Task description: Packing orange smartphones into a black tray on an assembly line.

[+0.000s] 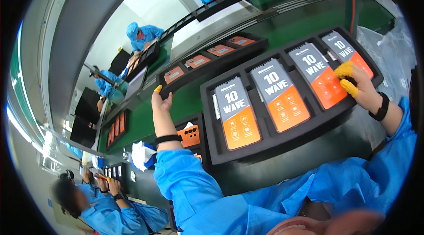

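A large black foam tray (282, 143) lies before me. Its slots hold several phones faced with grey-and-orange printed film. My right hand (363, 90), with yellow cots on its fingertips, closes at the right edge of the third phone from the left (319, 76). Beside it, the rightmost phone (346, 53) is partly covered by my fingers. My left hand (162, 100) reaches forward, a yellow cot on one finger. Its fingers grip the left end of a second black foam tray (194, 80), in which several orange phones (198, 61) lie.
A third tray with an orange phone (190, 136) sits left of the large one. White tissues (142, 155) stand in a blue box farther left. Clear plastic sheeting (388, 49) hangs at right. Co-workers in blue (143, 36) handle trays across the green bench (185, 106); another person (106, 208) works at lower left.
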Tool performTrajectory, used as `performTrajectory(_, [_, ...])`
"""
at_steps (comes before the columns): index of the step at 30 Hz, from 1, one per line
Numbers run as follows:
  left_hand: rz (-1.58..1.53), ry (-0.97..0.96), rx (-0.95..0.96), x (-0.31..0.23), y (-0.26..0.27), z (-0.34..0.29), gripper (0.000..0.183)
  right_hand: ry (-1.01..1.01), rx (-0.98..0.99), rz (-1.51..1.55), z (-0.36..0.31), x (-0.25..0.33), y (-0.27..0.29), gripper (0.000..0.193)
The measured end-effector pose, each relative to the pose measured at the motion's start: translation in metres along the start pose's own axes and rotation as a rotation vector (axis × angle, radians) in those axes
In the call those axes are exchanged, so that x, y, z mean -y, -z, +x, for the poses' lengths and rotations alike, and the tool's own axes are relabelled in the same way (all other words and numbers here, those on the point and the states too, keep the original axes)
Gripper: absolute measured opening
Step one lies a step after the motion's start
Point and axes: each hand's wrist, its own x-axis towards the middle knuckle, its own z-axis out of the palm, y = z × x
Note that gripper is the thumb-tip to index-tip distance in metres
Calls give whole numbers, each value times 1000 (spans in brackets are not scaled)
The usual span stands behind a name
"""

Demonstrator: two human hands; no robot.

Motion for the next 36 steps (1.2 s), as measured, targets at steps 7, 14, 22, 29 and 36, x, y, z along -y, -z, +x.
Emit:
performTrajectory(7, [-283,-189,54,-9,-50,-95,23,100,-31,44,-1,-1,-1,17])
performTrajectory(14, [-573,-287,83,-25,-33,-179,26,92,-63,137,-1,-3,-1,20])
performTrajectory(22, [-681,-228,411,-1,4,-269,26,95,-379,187,-4,-8,18,42])
performTrajectory(29, [-606,52,631,58,33,-284,29,67,-406,-498,-13,-3,29,75])
performTrajectory(36, [-304,54,598,98,44,-273,31,146,-111,-447,-42,-24,50,41])
